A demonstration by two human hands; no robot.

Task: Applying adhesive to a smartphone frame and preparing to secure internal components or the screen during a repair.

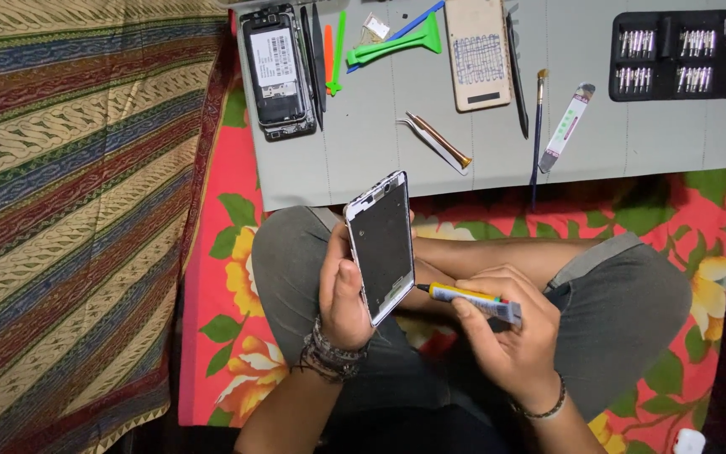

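Head view, left hand [344, 294] gripping phone frame [381, 246], right hand [506, 336] gripping glue tube [472, 301]

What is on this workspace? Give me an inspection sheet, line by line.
Surface: grey work mat lying on a red floral cloth.
Job's things: white-edged phone frame; yellow-and-grey glue tube, its tip at the frame's lower edge.
Clutter: opened black phone, green plastic pry tools, metal tweezers, thin brush, black screwdriver bit case.
Hands: left hand holds the frame; right hand holds the tube.
Cables: nothing seen.
Surroundings: striped patterned fabric.
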